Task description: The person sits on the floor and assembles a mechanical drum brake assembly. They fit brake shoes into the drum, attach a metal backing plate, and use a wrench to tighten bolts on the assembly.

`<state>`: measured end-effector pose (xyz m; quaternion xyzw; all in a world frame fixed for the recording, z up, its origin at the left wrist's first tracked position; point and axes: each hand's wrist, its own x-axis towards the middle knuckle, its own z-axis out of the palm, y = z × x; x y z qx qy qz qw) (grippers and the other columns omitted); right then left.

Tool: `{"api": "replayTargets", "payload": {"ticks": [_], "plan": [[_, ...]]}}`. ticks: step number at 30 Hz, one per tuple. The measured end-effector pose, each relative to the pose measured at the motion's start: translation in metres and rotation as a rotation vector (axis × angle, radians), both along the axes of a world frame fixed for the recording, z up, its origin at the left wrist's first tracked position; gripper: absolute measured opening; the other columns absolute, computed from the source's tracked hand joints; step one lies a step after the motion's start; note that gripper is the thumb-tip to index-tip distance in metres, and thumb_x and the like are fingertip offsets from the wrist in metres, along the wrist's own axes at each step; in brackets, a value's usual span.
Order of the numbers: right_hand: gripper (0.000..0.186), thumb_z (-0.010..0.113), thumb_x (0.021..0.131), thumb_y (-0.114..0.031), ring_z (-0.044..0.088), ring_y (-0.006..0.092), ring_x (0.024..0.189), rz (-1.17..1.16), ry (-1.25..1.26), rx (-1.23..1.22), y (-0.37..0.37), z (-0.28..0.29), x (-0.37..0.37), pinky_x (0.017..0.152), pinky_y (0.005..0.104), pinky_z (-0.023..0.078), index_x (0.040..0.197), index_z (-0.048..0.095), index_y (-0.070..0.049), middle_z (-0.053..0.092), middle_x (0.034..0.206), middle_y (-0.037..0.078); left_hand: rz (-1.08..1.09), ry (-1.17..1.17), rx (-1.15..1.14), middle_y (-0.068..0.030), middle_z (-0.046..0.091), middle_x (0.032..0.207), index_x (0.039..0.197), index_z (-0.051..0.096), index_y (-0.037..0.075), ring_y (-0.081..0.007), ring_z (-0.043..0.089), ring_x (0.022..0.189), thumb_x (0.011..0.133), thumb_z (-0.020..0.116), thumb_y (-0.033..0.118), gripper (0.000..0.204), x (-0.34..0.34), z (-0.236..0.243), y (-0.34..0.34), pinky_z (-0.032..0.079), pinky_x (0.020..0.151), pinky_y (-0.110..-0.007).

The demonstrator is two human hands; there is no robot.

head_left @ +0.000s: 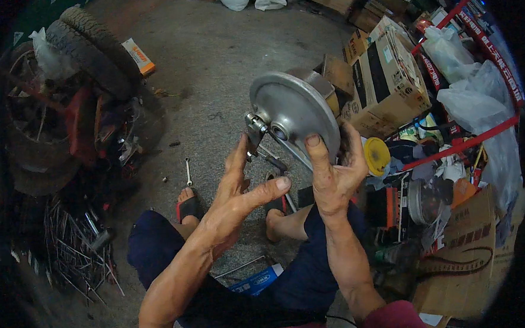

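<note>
A round silver brake drum plate [298, 105] is held tilted above my knees, its domed face turned toward me. My right hand [337, 175] grips its lower right rim, thumb on the face and fingers behind. A small metal brake lever [255, 129] sticks out at the plate's left side. My left hand [237, 192] has its fingers stretched up against that lever and its thumb held apart; the fingertips are partly hidden behind it. Below the plate, tools lie partly hidden near my feet, and a combination wrench [188, 172] rests on the floor.
Tyres and a wheel [84, 48] are stacked at the left, above a pile of thin metal rods [80, 251]. Cardboard boxes [383, 83] and plastic bags [473, 99] crowd the right side. A yellow lid [376, 156] sits near my right hand. A blue box [258, 281] lies between my legs.
</note>
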<state>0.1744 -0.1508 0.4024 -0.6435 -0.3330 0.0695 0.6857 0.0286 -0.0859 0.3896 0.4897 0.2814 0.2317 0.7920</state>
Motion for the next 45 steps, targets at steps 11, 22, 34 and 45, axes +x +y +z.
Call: {"api": "replayTargets", "payload": {"ticks": [11,22,34,45], "plan": [[0.063,0.082,0.073,-0.029,0.062,0.0174,0.079,-0.012,-0.057,0.016,-0.001,0.000,0.000,0.069,0.0291,0.050,0.115,0.053,0.008,0.065,0.094,0.013,0.006,0.086,0.144,-0.0285,0.007,0.151,0.147,0.013,-0.005,-0.0420,0.007,0.142,0.065,0.079,0.051,0.119,0.003,-0.002,0.001,0.017,0.114,-0.049],[0.064,0.082,0.073,-0.028,0.062,0.0163,0.077,-0.010,-0.029,0.001,-0.001,0.001,0.001,0.055,0.0266,0.052,0.116,0.052,0.008,0.065,0.093,0.013,-0.016,0.209,0.383,-0.0339,0.005,0.149,0.145,0.016,-0.008,-0.0471,0.011,0.140,0.065,0.075,0.061,0.122,0.002,-0.005,0.001,0.020,0.112,-0.052],[0.059,0.082,0.074,-0.029,0.061,0.0158,0.081,-0.013,-0.120,0.031,-0.001,-0.001,0.007,0.072,0.0288,0.051,0.112,0.054,0.007,0.065,0.092,0.011,-0.008,0.226,0.350,-0.0345,0.006,0.149,0.145,0.018,-0.008,-0.0464,0.009,0.140,0.065,0.075,0.062,0.121,0.004,-0.002,0.000,0.018,0.113,-0.053],[0.057,0.082,0.074,-0.029,0.061,0.0151,0.082,0.014,-0.043,0.045,-0.001,0.000,0.004,0.073,0.0278,0.049,0.111,0.056,0.006,0.065,0.092,0.010,0.014,0.151,0.281,-0.0338,0.011,0.148,0.144,0.017,-0.010,-0.0450,0.012,0.140,0.067,0.075,0.059,0.119,0.005,-0.003,0.005,0.018,0.113,-0.050]]}}
